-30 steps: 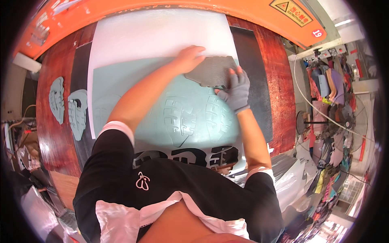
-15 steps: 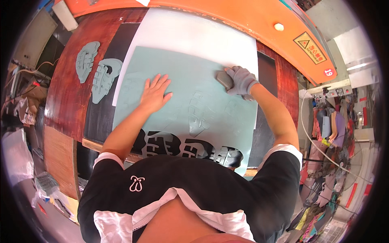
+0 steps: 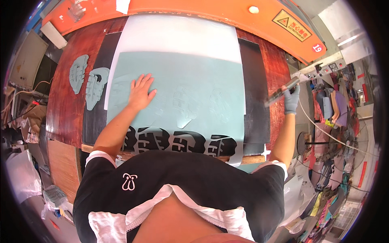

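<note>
Right hand (image 3: 291, 102) clamped on block (image 3: 277, 97), near table's (image 3: 276, 60) right edge; left hand (image 3: 140, 95), fingers apart, likely steadying sheet (image 3: 194, 73); next needs it flat.

An orange beam (image 3: 182, 7) spans the top of the frame, bearing a yellow sign (image 3: 291, 25) and, left of it, a white knob (image 3: 253, 9). Coloured pieces (image 3: 339, 114) crowd the right side. A grey cabinet (image 3: 26, 60) stands at the upper left; a plastic bag (image 3: 23, 178) shows at the lower left.
</note>
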The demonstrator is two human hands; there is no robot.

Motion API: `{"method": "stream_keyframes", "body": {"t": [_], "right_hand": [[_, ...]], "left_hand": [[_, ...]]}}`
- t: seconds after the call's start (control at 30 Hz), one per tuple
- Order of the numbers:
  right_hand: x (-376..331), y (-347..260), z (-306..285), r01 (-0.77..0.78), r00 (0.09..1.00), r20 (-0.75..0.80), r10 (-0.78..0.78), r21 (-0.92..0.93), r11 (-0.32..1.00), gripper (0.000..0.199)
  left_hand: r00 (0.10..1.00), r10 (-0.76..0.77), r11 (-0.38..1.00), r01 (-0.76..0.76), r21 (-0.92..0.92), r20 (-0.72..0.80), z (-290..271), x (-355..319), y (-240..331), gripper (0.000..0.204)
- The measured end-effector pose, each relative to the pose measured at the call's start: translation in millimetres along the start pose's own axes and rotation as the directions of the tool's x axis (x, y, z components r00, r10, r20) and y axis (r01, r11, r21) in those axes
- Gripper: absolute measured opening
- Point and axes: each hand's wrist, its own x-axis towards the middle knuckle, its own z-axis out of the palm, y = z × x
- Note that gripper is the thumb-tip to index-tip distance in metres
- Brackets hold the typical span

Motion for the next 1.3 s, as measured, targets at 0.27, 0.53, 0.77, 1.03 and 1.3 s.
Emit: {"method": "stream_keyframes", "body": {"t": [0.27,0.53,0.77,1.03,1.3], "right_hand": [[-71,16,1,0.091,0.904,0.298,0.305,-0.833,0.545,0.081],[-132,-14,114,0.336,0.928,0.338,-0.156,-0.575,0.746,0.067],[-225,-104,188,0.660,0.687,0.564,-0.459,-0.219,0.719,0.062],[-253,-198,246,0.656,0.575,0.650,-0.496,-0.005,0.755,0.062],[-272,-263,366,0.773,0.304,0.687,-0.660,0.227,0.593,0.070]], "left_hand": [[1.000,0.010,1.000,-0.010,-0.009,-0.015,5,0,-4,0.050],[0.926,0.038,0.976,-0.115,-0.187,-0.375,-17,-25,-21,0.049],[0.717,-0.693,0.593,0.505,-0.627,-0.077,-60,-156,-68,0.053],[0.734,-0.129,-0.340,0.599,-0.725,0.667,-61,-152,-109,0.037],[0.757,0.075,-0.653,0.529,-0.541,0.649,-40,-148,-108,0.050]]}}
